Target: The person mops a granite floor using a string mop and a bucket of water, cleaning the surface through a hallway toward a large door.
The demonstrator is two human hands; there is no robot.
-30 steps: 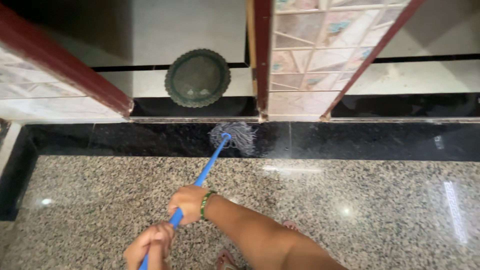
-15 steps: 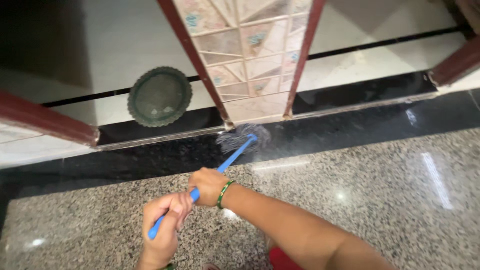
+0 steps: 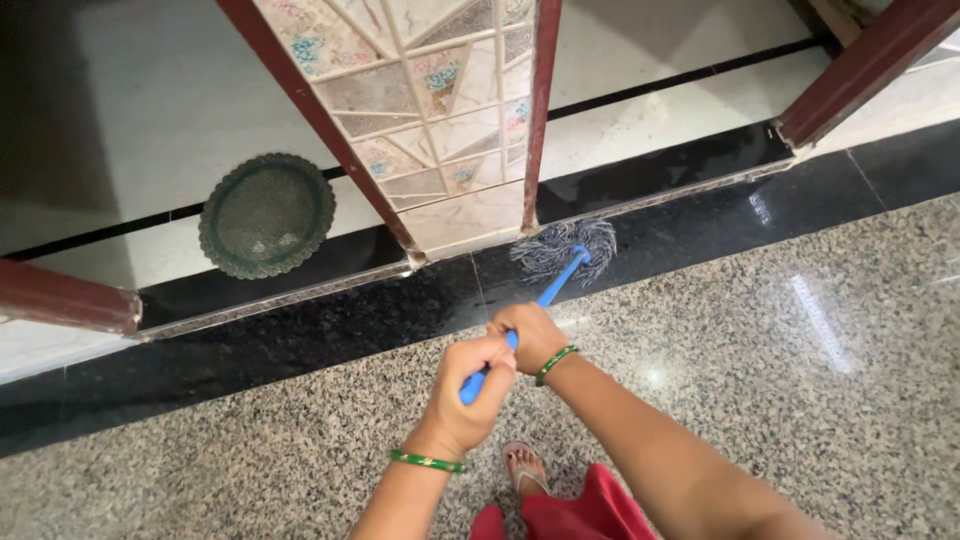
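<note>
Right now our left hand (image 3: 470, 395) and right hand (image 3: 535, 335) both clench the blue mop handle (image 3: 545, 298). Pushed harder, we judge the mop head (image 3: 565, 250) could snag the door frame (image 3: 535, 110).

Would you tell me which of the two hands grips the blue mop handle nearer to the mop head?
The right hand: it holds the blue mop handle closer to the grey mop head, while the left hand grips the handle's end.

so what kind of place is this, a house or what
Most likely the doorway of a home. Both hands, left hand and right hand, grip a blue mop on a polished speckled stone floor, beside a decorated tiled pillar, a dark threshold strip and a round green mat.
</note>
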